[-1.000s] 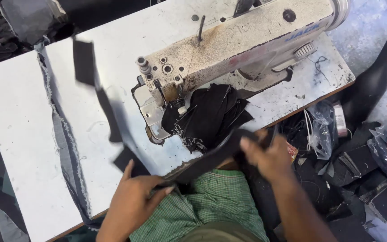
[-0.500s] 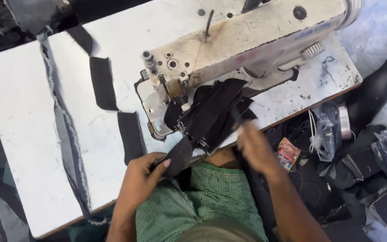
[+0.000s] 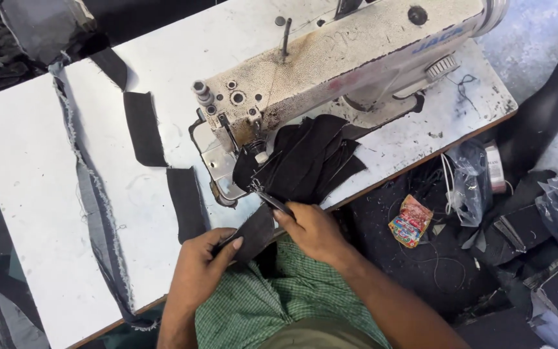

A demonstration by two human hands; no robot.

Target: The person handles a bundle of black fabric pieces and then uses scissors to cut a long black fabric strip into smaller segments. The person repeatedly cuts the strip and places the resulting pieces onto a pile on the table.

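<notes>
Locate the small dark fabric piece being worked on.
Head view, lower centre: the fabric piece is pinched between the left hand and right hand, at the table edge just below the sewing machine.

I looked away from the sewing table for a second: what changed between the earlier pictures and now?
The right hand came in from the right and now holds small snips at the dark fabric piece that the left hand pinches. The chain of black strips settled flat on the white table. The sewing machine and black fabric pile stayed.

Sewing workshop, industrial sewing machine (image 3: 330, 77), white worktable (image 3: 27, 194), fabric scraps (image 3: 311, 158)
</notes>
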